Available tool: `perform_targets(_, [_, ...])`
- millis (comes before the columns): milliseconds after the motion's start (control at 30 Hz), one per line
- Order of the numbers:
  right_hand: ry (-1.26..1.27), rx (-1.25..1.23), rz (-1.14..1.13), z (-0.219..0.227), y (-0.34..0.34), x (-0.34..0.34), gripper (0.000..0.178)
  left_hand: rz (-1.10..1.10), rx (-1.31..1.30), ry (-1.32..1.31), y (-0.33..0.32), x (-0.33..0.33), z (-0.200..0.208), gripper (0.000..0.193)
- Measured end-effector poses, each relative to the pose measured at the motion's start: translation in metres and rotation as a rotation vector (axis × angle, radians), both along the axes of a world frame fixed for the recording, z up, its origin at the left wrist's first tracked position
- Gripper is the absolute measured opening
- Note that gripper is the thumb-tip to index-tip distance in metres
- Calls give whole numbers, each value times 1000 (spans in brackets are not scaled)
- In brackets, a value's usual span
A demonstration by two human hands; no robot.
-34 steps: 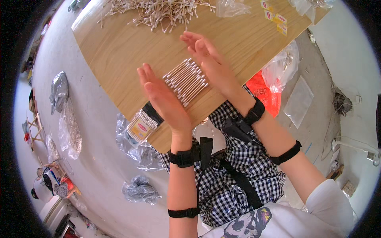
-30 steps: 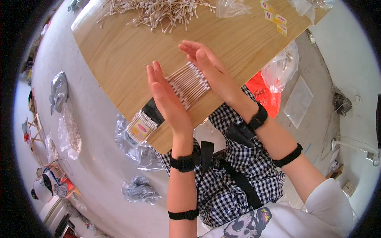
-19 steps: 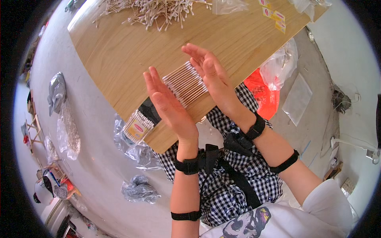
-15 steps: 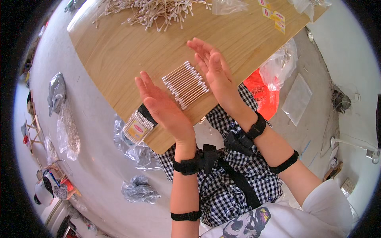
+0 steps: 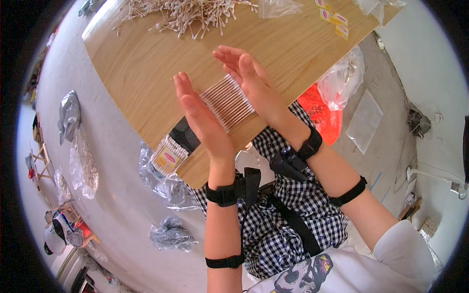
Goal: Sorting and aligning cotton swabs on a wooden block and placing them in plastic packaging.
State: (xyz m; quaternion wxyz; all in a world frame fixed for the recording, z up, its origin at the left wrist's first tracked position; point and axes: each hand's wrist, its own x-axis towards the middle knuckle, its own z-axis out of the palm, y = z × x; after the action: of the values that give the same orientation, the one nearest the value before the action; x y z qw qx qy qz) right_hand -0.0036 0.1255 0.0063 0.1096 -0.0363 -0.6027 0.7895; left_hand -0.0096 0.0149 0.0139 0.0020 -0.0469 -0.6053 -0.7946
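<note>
A flat row of cotton swabs [image 5: 227, 103] lies side by side on the wooden table [image 5: 146, 83], near its front edge. My left hand [image 5: 204, 122] stands on edge along the row's left ends, fingers stretched out. Along the opposite ends is my right hand [image 5: 256, 88], likewise held upright with straight fingers, partly covering the swab tips. The palms face each other across the row, and neither hand grips anything. Left of my left hand lies a black pad [image 5: 183, 134]. Beside it, at the table corner, is a bundle of swabs with a yellow-and-white label [image 5: 169, 157].
A big loose heap of cotton swabs [image 5: 195, 14] covers the far side of the table. Clear plastic [image 5: 278, 7] and several small yellow labels [image 5: 335, 18] lie to its right. A red bag [image 5: 322, 115] and plastic bags [image 5: 171, 234] are on the floor.
Both hands have closed in on the row from its two sides: the left moved right, the right moved left. The swab ends now line up more evenly, and more of the black pad shows.
</note>
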Motion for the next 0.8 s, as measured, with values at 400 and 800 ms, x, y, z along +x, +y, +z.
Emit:
perform_targets(400, [88, 634, -207, -2, 40, 37, 15, -232, -1455, 556, -8, 37, 3, 102])
perform_targets(800, [180, 1026, 101, 6, 48, 44, 7, -199, -1426, 566, -3, 34, -8, 99])
